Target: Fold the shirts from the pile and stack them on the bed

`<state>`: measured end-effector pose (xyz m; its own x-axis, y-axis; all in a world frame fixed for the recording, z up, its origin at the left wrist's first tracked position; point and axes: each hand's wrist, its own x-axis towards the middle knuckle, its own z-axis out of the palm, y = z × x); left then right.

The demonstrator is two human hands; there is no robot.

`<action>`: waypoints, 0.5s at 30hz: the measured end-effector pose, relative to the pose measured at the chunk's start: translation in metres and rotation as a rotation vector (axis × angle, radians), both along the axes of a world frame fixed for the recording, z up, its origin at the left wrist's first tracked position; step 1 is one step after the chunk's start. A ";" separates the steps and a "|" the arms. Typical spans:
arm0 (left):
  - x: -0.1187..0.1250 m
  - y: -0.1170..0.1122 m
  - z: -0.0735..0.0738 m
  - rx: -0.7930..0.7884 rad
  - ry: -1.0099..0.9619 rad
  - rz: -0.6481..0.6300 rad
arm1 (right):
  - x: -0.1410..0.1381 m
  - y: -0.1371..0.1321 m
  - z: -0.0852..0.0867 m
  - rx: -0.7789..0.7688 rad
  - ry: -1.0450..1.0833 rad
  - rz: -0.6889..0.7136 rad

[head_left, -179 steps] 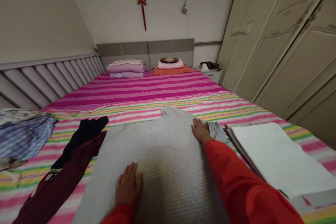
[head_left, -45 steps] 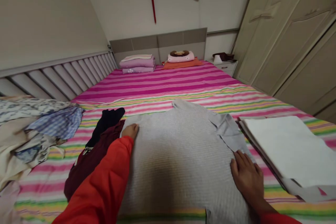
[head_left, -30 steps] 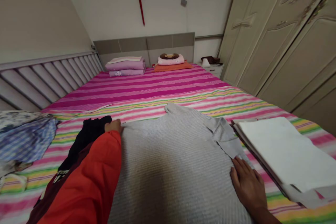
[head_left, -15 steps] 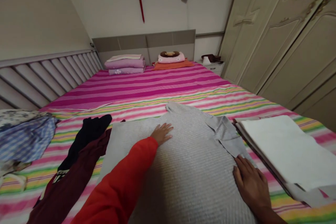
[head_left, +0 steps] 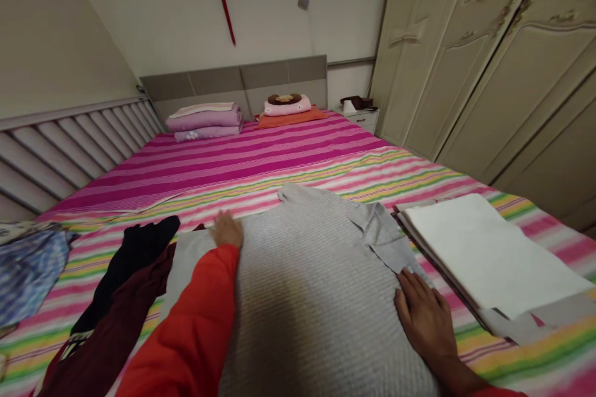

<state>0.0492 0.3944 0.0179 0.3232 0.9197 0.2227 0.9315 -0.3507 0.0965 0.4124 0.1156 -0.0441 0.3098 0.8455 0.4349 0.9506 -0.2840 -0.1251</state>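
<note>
A grey ribbed sweater (head_left: 316, 273) lies spread over the striped bed, one sleeve (head_left: 379, 232) folded inward at its right shoulder. My left hand (head_left: 226, 229), in a red sleeve, is over the sweater's upper left part, slightly blurred, with fingers apart and nothing held. At the sweater's right edge, just below the folded sleeve, my right hand (head_left: 424, 311) rests flat with fingers stretched out. Left of the sweater lie a black garment (head_left: 125, 267) and a dark maroon garment (head_left: 121, 322).
A folded white garment (head_left: 488, 248) tops a stack on the right. Blue checked cloth (head_left: 32, 270) lies at the far left. Folded purple bedding (head_left: 207, 121) and an orange cloth (head_left: 293, 118) sit near the headboard (head_left: 214, 84). Wardrobe doors (head_left: 507, 74) line the right side.
My left hand has slid left across the sweater, from near its middle toward its left shoulder. My right hand stays at the right edge. The view has turned slightly right.
</note>
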 end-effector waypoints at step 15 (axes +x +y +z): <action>-0.025 -0.054 0.007 -0.145 -0.375 0.306 | -0.011 0.001 0.016 0.015 0.049 -0.015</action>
